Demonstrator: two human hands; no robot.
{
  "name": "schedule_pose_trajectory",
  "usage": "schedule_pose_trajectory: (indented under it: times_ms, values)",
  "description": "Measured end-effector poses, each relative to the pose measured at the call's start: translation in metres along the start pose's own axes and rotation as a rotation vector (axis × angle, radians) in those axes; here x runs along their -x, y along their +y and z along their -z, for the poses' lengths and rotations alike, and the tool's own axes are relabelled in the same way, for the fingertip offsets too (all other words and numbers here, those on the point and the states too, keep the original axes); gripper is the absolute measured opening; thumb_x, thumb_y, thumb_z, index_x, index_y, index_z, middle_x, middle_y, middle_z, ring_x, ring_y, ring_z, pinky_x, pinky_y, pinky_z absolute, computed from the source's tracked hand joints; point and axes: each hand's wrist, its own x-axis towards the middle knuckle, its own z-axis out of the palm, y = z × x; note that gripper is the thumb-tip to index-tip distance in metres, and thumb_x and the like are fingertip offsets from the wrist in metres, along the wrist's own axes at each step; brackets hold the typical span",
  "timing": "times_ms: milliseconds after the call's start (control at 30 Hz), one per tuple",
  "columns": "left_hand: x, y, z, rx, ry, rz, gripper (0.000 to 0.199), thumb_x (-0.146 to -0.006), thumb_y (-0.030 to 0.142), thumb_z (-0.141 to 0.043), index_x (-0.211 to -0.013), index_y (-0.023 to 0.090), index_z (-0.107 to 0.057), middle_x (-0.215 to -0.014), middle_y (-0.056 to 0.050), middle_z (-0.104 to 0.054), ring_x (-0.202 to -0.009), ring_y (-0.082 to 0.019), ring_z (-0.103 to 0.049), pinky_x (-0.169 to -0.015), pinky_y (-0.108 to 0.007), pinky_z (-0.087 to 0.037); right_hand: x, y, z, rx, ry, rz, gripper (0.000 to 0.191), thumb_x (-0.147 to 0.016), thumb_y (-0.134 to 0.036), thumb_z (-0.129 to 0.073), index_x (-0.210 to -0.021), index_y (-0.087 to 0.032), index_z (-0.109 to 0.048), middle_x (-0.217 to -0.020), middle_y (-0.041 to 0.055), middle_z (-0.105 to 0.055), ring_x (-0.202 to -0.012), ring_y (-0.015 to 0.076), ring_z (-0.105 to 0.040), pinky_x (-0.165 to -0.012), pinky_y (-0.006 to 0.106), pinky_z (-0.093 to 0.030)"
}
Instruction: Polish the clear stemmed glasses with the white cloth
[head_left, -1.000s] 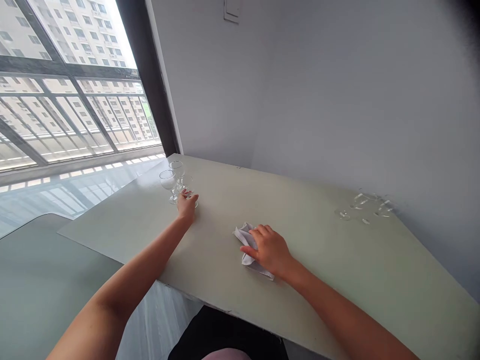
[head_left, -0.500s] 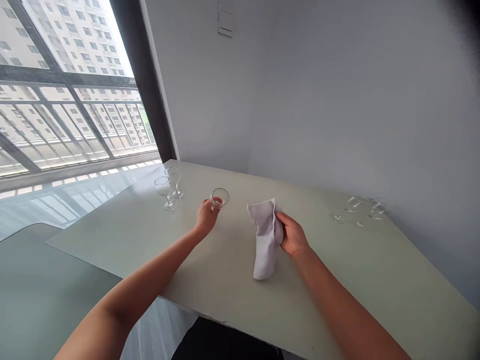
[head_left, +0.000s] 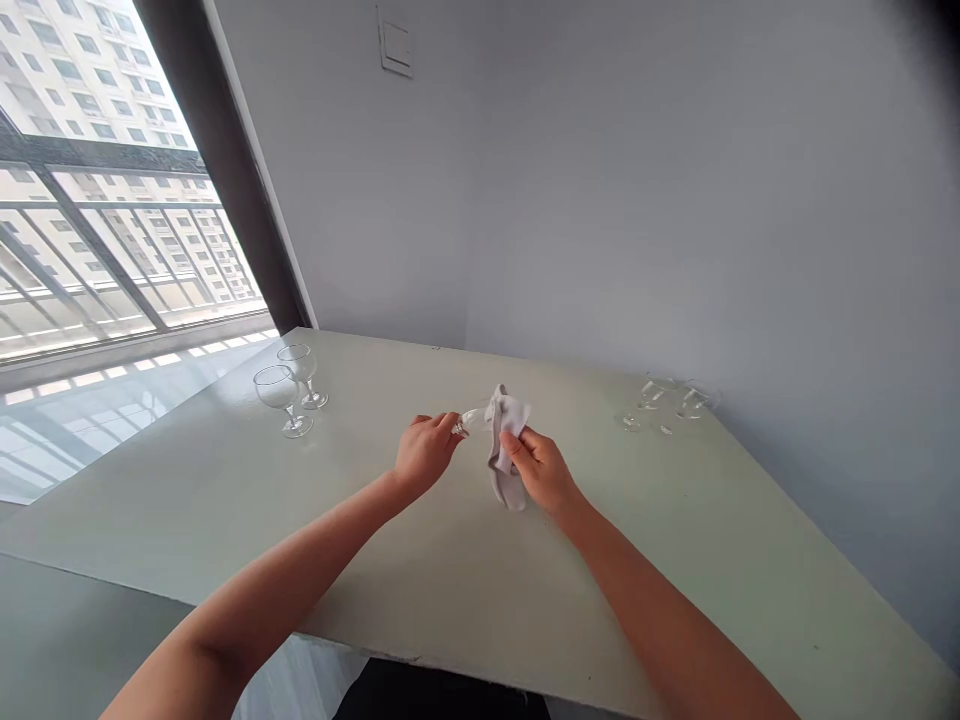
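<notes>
My left hand (head_left: pixel 429 452) is closed around the stem end of a wine glass (head_left: pixel 474 417), which is tipped onto its side with the bowl toward the right. A white cloth (head_left: pixel 511 415) covers the rim end of that glass. My right hand (head_left: pixel 541 465) pinches the cloth, thumb on the near side, and its lower end hangs down above the table. How far the cloth reaches into the bowl is hidden. The foot of the glass is mostly hidden by my left fingers.
Two upright wine glasses (head_left: pixel 277 388) stand at the table's left far side. Several glasses (head_left: pixel 694 400) lie toward the right far edge, by the wall (head_left: pixel 675 200). The pale table (head_left: pixel 420 600) ends near my lap. A window (head_left: pixel 112 200) is at left.
My left hand has turned the glass from rim-up to sideways. My right hand has brought the cloth left onto the glass's rim. The view has shifted slightly to the right.
</notes>
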Motion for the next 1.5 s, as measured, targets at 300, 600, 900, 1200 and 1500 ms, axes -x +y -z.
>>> schedule_pose_trajectory:
  times_ms: [300,600,900,1200,1500]
  values:
    - [0.004,-0.006,0.006,-0.240,0.049,-0.410,0.017,-0.084,0.016,-0.040,-0.094,0.018,-0.054,-0.069,-0.002,-0.057,-0.065,-0.015,-0.054,-0.078,-0.034,-0.037,0.001,0.020,-0.005,-0.535,-0.330,-0.375,0.034,-0.067,-0.043,-0.067,-0.084,-0.016,-0.056,-0.054,-0.0020,-0.057,-0.049,0.0133,-0.057,-0.052,0.028,-0.048]
    - [-0.005,-0.013,0.036,0.098,-0.108,-0.498,0.033,-0.086,0.033,-0.044,-0.115,0.022,-0.053,-0.071,-0.003,-0.062,-0.069,-0.015,-0.056,-0.074,-0.030,-0.040,0.027,0.000,0.006,-0.231,-0.435,-0.151,0.027,-0.080,-0.042,-0.052,-0.087,-0.018,-0.060,-0.065,0.0030,-0.065,-0.059,0.0151,-0.058,-0.061,0.031,-0.048]
    - [-0.002,0.006,0.064,0.228,-0.422,-0.436,0.028,-0.084,0.032,-0.048,-0.110,0.026,-0.056,-0.087,-0.003,-0.065,-0.085,-0.017,-0.059,-0.083,-0.032,-0.044,0.032,0.003,0.015,-0.132,-0.448,-0.108,0.028,-0.078,-0.044,-0.054,-0.072,-0.018,-0.062,-0.062,0.0034,-0.062,-0.058,0.0165,-0.059,-0.056,0.030,-0.046]
    - [-0.005,0.015,0.057,0.101,-0.232,-0.477,0.032,-0.084,0.046,-0.043,-0.089,0.019,-0.060,-0.062,-0.001,-0.058,-0.060,-0.014,-0.056,-0.072,-0.031,-0.045,0.040,0.003,0.003,-0.368,-0.328,-0.179,0.029,-0.077,-0.044,-0.056,-0.070,-0.016,-0.062,-0.053,0.0018,-0.061,-0.049,0.0136,-0.057,-0.054,0.027,-0.045]
    - [0.008,0.016,0.054,0.322,-0.476,-0.384,0.026,-0.083,0.039,-0.047,-0.097,0.022,-0.061,-0.076,-0.003,-0.065,-0.071,-0.016,-0.060,-0.069,-0.029,-0.046,0.040,0.005,0.022,-0.068,-0.458,-0.092,0.027,-0.077,-0.041,-0.058,-0.065,-0.018,-0.065,-0.060,0.0028,-0.063,-0.059,0.0165,-0.059,-0.060,0.030,-0.045]
